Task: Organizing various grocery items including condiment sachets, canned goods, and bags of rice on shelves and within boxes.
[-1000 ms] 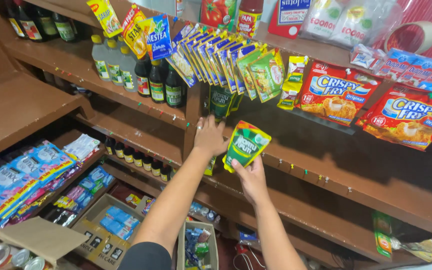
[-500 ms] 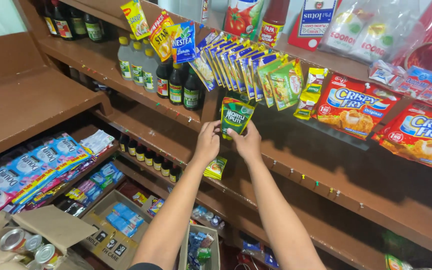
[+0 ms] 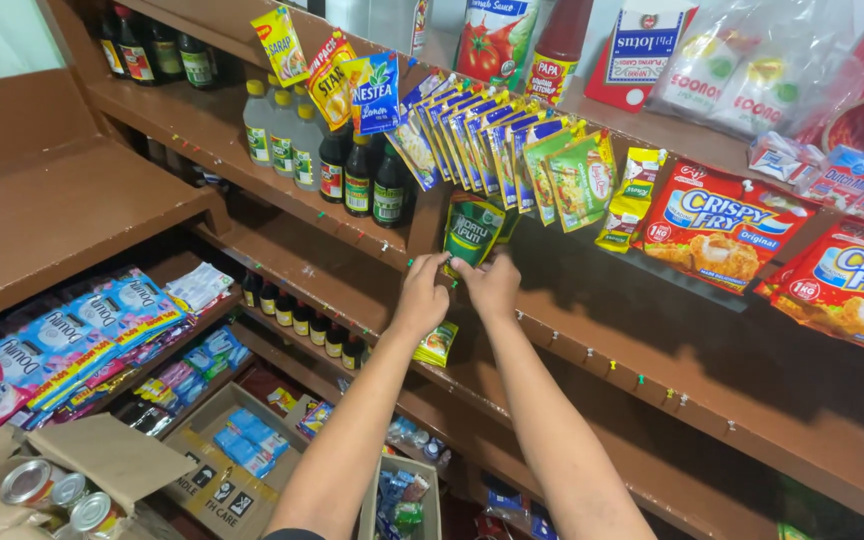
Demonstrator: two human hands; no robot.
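Brown wooden shelving (image 3: 252,235) took up nearly everything around your grip, its front edges studded with small coloured pins. Above and to the right of the grip hung two big red sacks of breading mix (image 3: 717,225), and directly above it a fanned row of blue and green sachets (image 3: 497,140) dangled off the upper shelf edge. To the upper left of the grip stood dark sauce bottles (image 3: 357,180).

You had the dark green sachet (image 3: 472,232) just above your fingers, hanging against the upright post between two shelf bays. Your left hand (image 3: 422,295) and right hand (image 3: 492,285) sat side by side, nearly touching, each grip pinched together on the sachet's bottom edge. Just below the grip a smaller green and yellow packet (image 3: 437,345) hung off the next shelf edge.

To do this well, I judge you needed to keep the sachet flat and square to the post, pulling down only lightly so the top stayed where it hung. Both grips low on the packet left its top free, which suited checking that it sat straight. The row above crowded close, so any lift of the grip risked nudging those sachets askew. Whether the top was already caught on a pin, I could not tell.
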